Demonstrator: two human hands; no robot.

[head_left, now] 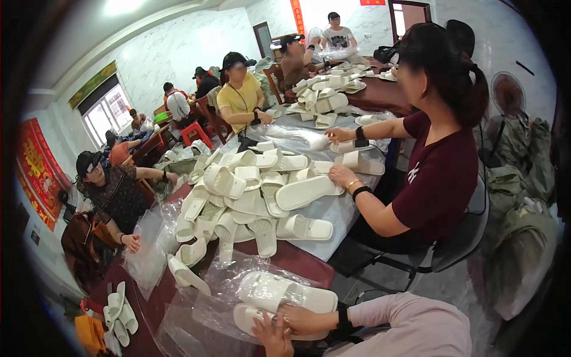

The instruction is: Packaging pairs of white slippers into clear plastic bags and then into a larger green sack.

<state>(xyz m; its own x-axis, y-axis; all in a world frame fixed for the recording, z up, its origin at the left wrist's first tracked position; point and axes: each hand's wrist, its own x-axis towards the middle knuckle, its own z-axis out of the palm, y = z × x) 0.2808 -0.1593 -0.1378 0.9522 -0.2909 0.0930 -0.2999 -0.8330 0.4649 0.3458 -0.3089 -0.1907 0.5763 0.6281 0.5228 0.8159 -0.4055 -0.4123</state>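
1. The dark red table (297, 262) runs from lower left up to centre frame, with a heap of white slippers (250, 196), too many to count.
2. At bottom centre we have two white slippers (285, 297) in a clear plastic bag (208, 309), long axes running left-right.
3. Our right hand (300, 319) grips the nearer slipper's edge; our left hand (270, 336) presses beside it, whether clenched we cannot tell.

Near edge: both hands, left hand (270, 334) and right hand (299, 318), on bagged slippers (279, 297).
Table middle: slipper pile (250, 190).
Right: seated person (437, 160).
Far: second slipper pile (326, 95).
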